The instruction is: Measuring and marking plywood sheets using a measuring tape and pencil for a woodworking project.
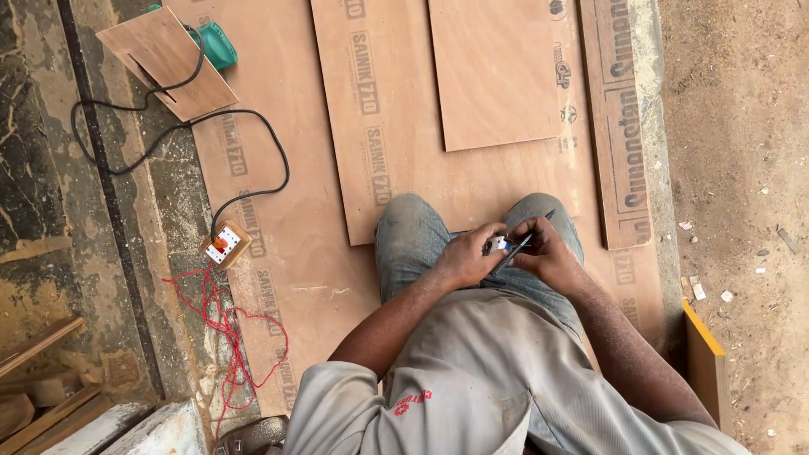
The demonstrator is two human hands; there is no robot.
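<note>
I look down at my lap, where I sit on plywood sheets (295, 244) in grey jeans. My left hand (468, 255) pinches a small white and blue object (499, 243) above my knees. My right hand (548, 253) grips a dark pencil-like tool (524, 242), whose lower end meets that small object. The two hands touch each other over my thighs. What the small object is stays unclear at this size.
A wooden switch box (224, 244) with a black cable (253, 135) and tangled red wire (223, 324) lies left. A green power tool (214, 44) sits under a plywood offcut (165, 61). A smaller board (493, 72) lies ahead; bare dirt (742, 126) on the right.
</note>
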